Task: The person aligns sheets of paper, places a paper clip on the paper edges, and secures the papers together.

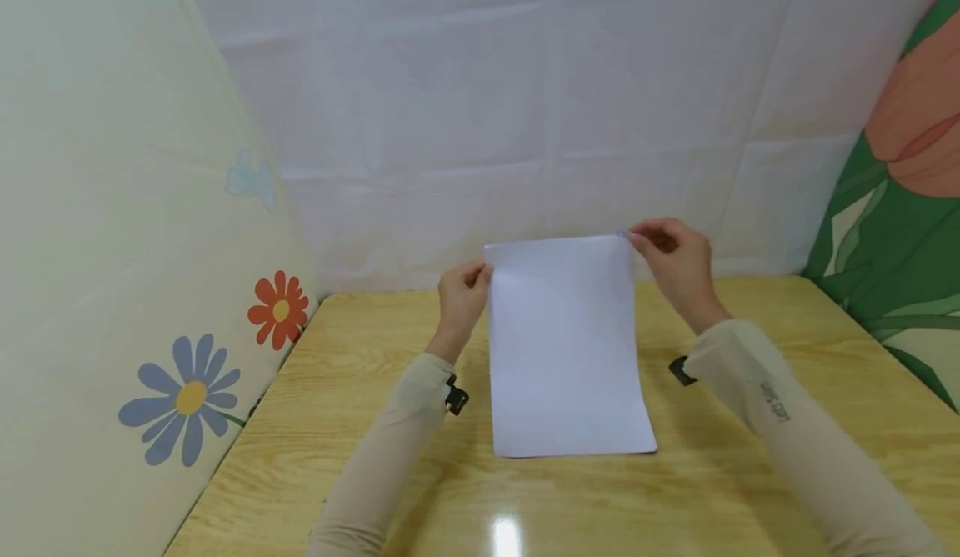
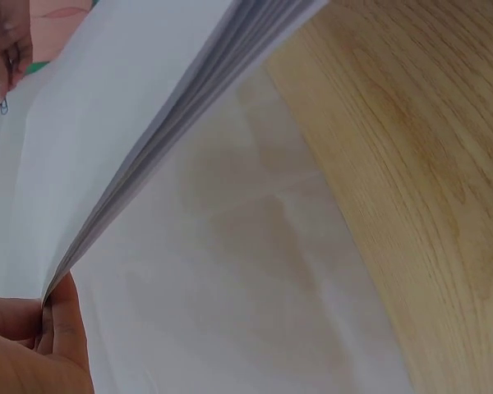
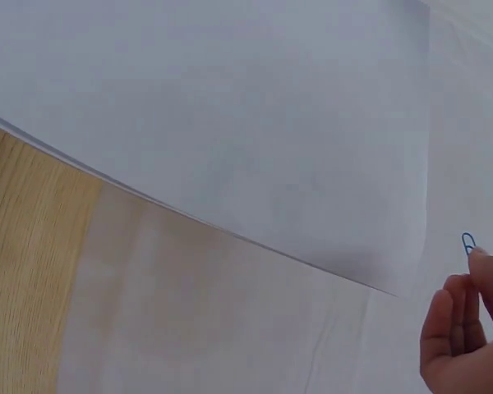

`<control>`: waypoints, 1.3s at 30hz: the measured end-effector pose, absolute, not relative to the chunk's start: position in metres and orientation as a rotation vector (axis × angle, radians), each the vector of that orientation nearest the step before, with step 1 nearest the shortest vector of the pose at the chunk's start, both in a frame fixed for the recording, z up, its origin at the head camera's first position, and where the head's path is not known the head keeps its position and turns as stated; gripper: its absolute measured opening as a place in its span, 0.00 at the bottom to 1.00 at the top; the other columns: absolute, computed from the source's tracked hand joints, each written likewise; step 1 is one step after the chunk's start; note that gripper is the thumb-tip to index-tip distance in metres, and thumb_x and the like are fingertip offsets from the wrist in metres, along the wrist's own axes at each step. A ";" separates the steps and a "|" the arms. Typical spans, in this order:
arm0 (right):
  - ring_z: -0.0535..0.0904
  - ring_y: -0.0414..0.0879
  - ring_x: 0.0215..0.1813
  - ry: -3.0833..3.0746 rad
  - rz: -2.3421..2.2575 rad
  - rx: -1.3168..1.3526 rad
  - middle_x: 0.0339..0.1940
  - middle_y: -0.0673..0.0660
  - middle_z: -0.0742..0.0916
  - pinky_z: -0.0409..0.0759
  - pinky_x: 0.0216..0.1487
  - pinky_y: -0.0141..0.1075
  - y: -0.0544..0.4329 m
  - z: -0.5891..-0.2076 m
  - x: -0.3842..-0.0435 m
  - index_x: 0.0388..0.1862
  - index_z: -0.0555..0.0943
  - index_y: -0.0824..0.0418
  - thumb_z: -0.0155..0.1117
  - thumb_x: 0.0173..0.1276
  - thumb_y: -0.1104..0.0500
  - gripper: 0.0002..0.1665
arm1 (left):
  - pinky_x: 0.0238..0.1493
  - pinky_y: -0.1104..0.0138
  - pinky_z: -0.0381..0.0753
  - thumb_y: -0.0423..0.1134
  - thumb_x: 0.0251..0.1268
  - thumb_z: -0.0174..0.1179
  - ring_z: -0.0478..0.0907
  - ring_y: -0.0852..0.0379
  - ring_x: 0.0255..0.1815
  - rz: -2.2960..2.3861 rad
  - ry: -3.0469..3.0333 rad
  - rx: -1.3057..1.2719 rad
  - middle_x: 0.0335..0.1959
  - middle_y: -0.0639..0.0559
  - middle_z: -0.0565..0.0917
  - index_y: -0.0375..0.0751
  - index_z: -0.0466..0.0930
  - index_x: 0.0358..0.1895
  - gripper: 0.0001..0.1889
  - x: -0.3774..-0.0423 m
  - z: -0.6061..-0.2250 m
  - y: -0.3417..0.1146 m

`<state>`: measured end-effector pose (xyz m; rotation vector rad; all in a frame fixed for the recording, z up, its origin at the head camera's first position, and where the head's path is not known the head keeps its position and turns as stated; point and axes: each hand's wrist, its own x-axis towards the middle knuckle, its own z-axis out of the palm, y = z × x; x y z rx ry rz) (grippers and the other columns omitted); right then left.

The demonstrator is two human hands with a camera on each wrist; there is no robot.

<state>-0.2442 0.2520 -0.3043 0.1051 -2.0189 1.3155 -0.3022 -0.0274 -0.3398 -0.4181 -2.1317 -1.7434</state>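
Note:
A stack of white paper sheets (image 1: 562,348) stands upright above the table, its several layers fanned slightly along the side edge in the left wrist view. My left hand (image 1: 461,298) pinches that stack near its upper left corner, thumb on one face and fingers on the other (image 2: 66,324). Close to the upper right corner is my right hand (image 1: 678,265), which pinches a small blue paper clip (image 3: 468,244) between thumb and finger. In the right wrist view the clip appears beside the paper, with a gap to its edge.
Beneath the paper lies a wood-grain table (image 1: 360,357). A creased white cloth (image 1: 465,123) hangs behind it. On the left is a pale panel with a blue flower (image 1: 191,398) and a red flower (image 1: 279,311); a green and pink floral panel (image 1: 900,232) stands right.

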 end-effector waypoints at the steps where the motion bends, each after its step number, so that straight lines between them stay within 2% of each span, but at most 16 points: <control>1: 0.76 0.32 0.34 -2.019 1.313 0.111 0.31 0.38 0.81 0.74 0.37 0.20 0.250 -0.304 -0.244 0.43 0.82 0.73 0.68 0.63 0.62 0.15 | 0.27 0.76 0.74 0.28 0.63 0.61 0.74 0.62 0.26 -1.748 -2.135 -0.414 0.32 0.37 0.85 0.28 0.85 0.40 0.07 -0.302 -0.340 -0.028; 7: 0.76 0.31 0.33 -2.023 1.267 0.132 0.31 0.39 0.82 0.74 0.36 0.20 0.240 -0.303 -0.245 0.42 0.83 0.71 0.68 0.63 0.61 0.14 | 0.27 0.76 0.74 0.28 0.63 0.61 0.74 0.63 0.26 -1.747 -2.130 -0.425 0.32 0.36 0.85 0.28 0.85 0.41 0.07 -0.301 -0.340 -0.027; 15: 0.77 0.31 0.34 -2.026 1.271 0.164 0.36 0.56 0.87 0.75 0.37 0.21 0.230 -0.303 -0.249 0.41 0.83 0.72 0.68 0.64 0.61 0.14 | 0.25 0.76 0.72 0.27 0.63 0.61 0.72 0.63 0.23 -1.701 -2.112 -0.462 0.29 0.37 0.85 0.27 0.85 0.37 0.06 -0.301 -0.340 -0.026; 23: 0.76 0.32 0.34 -2.075 1.265 0.140 0.37 0.64 0.85 0.74 0.37 0.21 0.221 -0.303 -0.252 0.41 0.82 0.73 0.67 0.65 0.61 0.14 | 0.26 0.76 0.74 0.27 0.63 0.61 0.73 0.63 0.25 -1.715 -2.116 -0.464 0.31 0.36 0.86 0.27 0.85 0.40 0.07 -0.302 -0.341 -0.026; 29: 0.76 0.35 0.35 -2.103 1.254 0.146 0.38 0.64 0.85 0.74 0.38 0.22 0.216 -0.302 -0.254 0.41 0.82 0.71 0.66 0.66 0.60 0.13 | 0.28 0.76 0.75 0.27 0.63 0.61 0.75 0.62 0.26 -1.718 -2.109 -0.458 0.34 0.36 0.86 0.27 0.85 0.42 0.08 -0.303 -0.343 -0.026; 39: 0.76 0.30 0.34 -2.078 1.246 0.216 0.37 0.65 0.86 0.74 0.39 0.21 0.205 -0.300 -0.257 0.38 0.82 0.71 0.68 0.64 0.62 0.11 | 0.28 0.75 0.76 0.26 0.61 0.61 0.77 0.58 0.26 -1.640 -2.092 -0.466 0.32 0.36 0.86 0.27 0.85 0.40 0.07 -0.301 -0.343 -0.024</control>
